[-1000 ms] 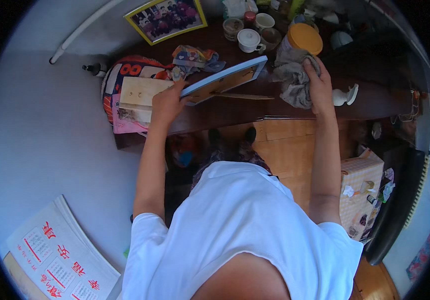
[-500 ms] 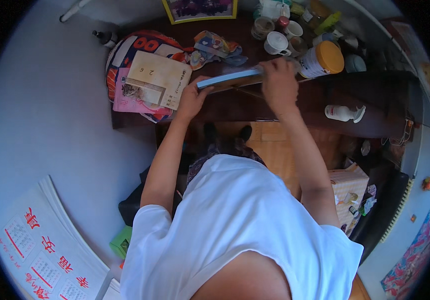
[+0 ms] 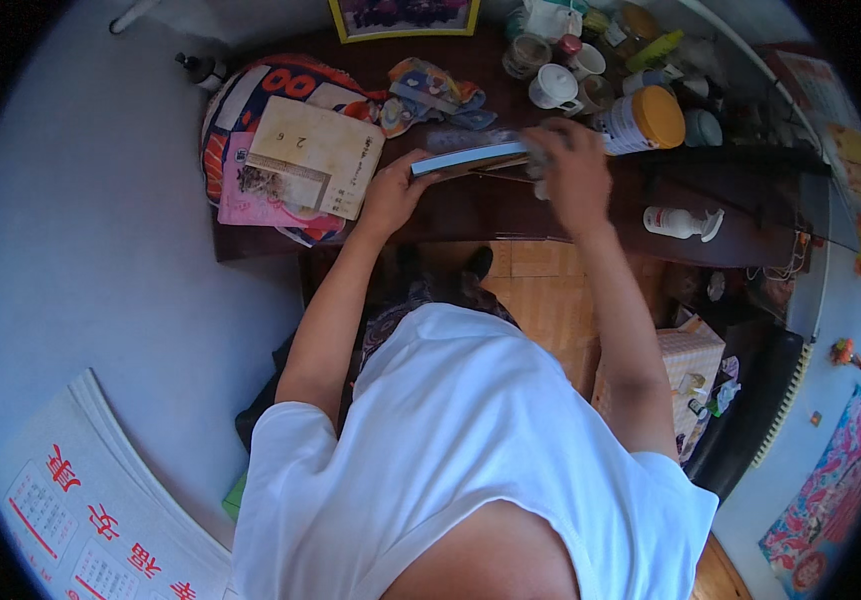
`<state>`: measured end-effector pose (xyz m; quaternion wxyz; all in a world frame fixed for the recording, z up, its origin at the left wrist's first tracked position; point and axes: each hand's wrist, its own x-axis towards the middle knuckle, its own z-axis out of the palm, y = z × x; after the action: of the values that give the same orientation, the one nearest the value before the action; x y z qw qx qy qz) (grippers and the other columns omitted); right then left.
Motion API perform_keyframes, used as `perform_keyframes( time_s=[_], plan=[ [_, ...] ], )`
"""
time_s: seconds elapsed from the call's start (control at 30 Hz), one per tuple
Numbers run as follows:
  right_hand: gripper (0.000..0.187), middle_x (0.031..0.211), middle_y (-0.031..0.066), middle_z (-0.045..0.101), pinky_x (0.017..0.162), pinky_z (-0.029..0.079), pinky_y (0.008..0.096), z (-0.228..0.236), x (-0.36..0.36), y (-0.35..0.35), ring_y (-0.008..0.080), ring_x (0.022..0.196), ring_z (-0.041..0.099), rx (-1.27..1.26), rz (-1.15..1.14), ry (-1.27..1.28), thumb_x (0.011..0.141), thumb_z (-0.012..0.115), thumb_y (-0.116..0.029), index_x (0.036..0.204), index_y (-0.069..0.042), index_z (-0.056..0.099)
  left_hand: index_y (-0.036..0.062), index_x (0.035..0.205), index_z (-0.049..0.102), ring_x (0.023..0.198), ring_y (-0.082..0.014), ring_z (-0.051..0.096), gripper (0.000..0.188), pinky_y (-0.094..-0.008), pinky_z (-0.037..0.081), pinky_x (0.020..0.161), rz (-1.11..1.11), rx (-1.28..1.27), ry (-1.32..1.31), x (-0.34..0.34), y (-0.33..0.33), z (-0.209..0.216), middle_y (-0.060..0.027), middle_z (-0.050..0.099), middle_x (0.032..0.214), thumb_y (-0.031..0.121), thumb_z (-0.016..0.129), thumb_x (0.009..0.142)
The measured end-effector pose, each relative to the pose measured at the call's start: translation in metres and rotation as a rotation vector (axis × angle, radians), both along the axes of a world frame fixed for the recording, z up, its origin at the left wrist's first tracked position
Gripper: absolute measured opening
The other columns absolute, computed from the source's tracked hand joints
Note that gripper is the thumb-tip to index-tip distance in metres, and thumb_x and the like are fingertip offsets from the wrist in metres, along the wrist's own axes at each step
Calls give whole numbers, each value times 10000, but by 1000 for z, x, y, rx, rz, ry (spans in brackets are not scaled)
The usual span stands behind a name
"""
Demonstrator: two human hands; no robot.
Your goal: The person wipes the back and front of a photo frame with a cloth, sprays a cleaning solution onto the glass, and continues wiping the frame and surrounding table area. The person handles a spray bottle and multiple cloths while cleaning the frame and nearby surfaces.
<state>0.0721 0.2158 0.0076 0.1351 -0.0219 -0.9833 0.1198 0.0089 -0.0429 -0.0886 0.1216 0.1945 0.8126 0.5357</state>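
Note:
A thin flat panel with a light-blue edge (image 3: pixel 470 158), perhaps a picture frame, is tilted up over the dark table and seen almost edge-on. My left hand (image 3: pixel 394 196) is closed on its left end, thumb near the top edge. At the other end, my right hand (image 3: pixel 580 178) has its fingers bent around a greyish crumpled cloth (image 3: pixel 540 172), against or close to the panel's right end. The panel's face is hidden from this angle. Just behind it lies a patterned colourful cloth (image 3: pixel 434 95).
To the left, an old cream booklet (image 3: pixel 315 150) and a pink one (image 3: pixel 250 195) lie on a printed bag (image 3: pixel 218 125). A lidded white mug (image 3: pixel 554 88), jars and a yellow-lidded can (image 3: pixel 658 115) crowd the back right. A white spray bottle (image 3: pixel 683 223) lies at right.
My right hand has shifted slightly right and nearer, so the greyish cloth shows more. The panel and my left hand sit a little further right. The whole view has shifted slightly.

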Motion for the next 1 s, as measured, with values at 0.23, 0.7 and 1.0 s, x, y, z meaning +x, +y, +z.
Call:
perform_keyframes(
  time_s=[0.23, 0.7, 1.0],
  plan=[
    [422, 1246, 167, 654, 987, 461, 386, 21, 29, 131, 314, 1163, 613, -545, -527, 103, 1010, 573, -288, 1303, 15, 594, 54, 1135, 653, 930, -301, 658, 221, -361, 508, 807, -34, 68, -37, -1, -7, 10, -130, 686, 1048, 104, 660, 920],
    [258, 1066, 75, 621, 879, 484, 304, 82, 24, -52, 187, 999, 616, -861, -54, 198, 892, 711, -117, 1141, -58, 682, 76, 1085, 663, 806, -311, 667, 199, -369, 520, 699, -120, 14, 234, -5, -12, 109, -119, 702, 984, 134, 691, 896],
    [544, 1146, 29, 661, 912, 508, 391, 46, 3, -97, 304, 1051, 580, -482, 104, 320, 651, 683, 50, 1140, -185, 723, 86, 1088, 643, 800, -374, 665, 232, -418, 518, 664, -108, -96, 467, -14, -10, 127, -144, 693, 947, 150, 702, 873]
  ],
)
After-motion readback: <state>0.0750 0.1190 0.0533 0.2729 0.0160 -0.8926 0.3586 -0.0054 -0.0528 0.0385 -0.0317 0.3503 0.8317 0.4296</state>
